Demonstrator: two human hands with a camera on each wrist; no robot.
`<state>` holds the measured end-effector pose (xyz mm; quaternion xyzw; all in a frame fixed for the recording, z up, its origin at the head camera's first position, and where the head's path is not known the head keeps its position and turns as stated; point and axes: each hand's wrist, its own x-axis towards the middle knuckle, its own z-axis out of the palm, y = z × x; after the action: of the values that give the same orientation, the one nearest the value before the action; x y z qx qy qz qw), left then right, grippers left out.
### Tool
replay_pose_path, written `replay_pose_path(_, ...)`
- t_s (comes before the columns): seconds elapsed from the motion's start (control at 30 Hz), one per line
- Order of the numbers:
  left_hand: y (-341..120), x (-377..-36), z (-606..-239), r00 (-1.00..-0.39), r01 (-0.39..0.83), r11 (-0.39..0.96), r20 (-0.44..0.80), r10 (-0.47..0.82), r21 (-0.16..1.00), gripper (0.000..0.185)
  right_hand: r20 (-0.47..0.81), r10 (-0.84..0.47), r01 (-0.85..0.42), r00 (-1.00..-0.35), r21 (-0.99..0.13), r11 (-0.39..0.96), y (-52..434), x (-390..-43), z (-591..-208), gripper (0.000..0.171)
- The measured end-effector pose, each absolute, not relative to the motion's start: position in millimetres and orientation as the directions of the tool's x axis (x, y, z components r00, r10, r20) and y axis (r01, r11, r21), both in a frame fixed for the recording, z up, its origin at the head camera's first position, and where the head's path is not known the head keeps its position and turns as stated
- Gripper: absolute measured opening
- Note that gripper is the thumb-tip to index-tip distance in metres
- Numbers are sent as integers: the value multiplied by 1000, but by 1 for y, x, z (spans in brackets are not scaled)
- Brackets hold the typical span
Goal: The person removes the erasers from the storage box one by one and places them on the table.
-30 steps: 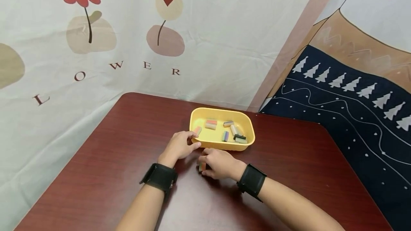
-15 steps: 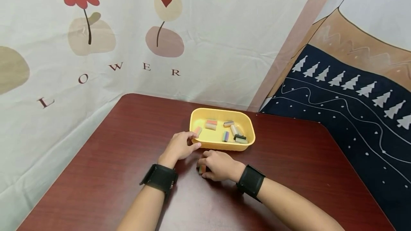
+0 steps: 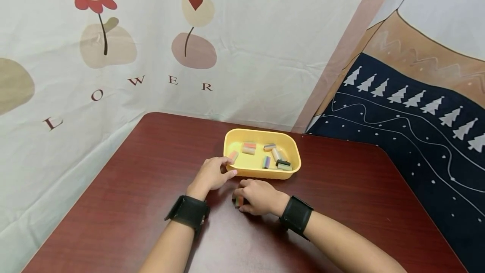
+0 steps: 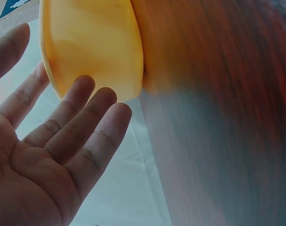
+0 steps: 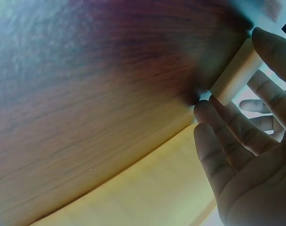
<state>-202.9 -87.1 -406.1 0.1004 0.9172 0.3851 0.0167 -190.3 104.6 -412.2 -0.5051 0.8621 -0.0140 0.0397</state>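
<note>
Seemingly mid-work, with most of the sorting of inside and outside already visible. Within the walls of the yellow plastic tray (image 3: 261, 173): a pink-orange block (image 3: 234, 155) by the left end, an orange-striped block (image 3: 249, 145) just behind a cream block (image 3: 248, 151), a purple-striped block (image 3: 266, 162) toward the middle, a grey-topped block (image 3: 270, 147) farther back, and at the right a white block (image 3: 275, 154), a black piece (image 3: 283, 162) and a pale green block (image 3: 284, 167) close together.

Outside, in front of the tray: an orange-and-green block (image 3: 239, 201), pinched between thumb and fingertips of the right hand (image 3: 259, 196), low at the dark red table (image 3: 159, 180). Hard to tell whether resting on the wood or slightly lifted.

At the tray's left end, the left hand (image 3: 213, 173), fingers relaxed and gently bent by the rim, thumb near the front corner, grasping no block; perhaps just steadying.

Done, by appearances: eight pieces within the tray. Left: the pinched block, not inside. Cannot tell filling from emptying, nor anything hidden beneath the right palm.
</note>
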Motion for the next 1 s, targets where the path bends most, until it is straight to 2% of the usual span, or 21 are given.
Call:
replay_pose_path(0.3,-91,-197,-412,-983,133,697,2,186,704,31,-59,-877,-876,-477,-51,480,101,-186,-417,30)
replay_pose_path(0.57,-89,-204,-408,-977,174,691,34,212,701,31,80,-887,-890,-455,-85,449,102,-200,-391,23)
replay_pose_path(0.67,-90,-204,-408,-976,168,700,19,215,695,30,101,-876,-879,-472,-128,459,103,-209,-379,19)
replay_pose_path(0.8,-90,-203,-409,-976,174,696,26,218,696,31,122,-839,-843,-530,-184,505,106,-225,-365,9)
replay_pose_path(1.0,-89,-204,-407,-972,181,671,29,232,719,33,162,-813,-824,-559,-212,525,112,-257,-346,7)
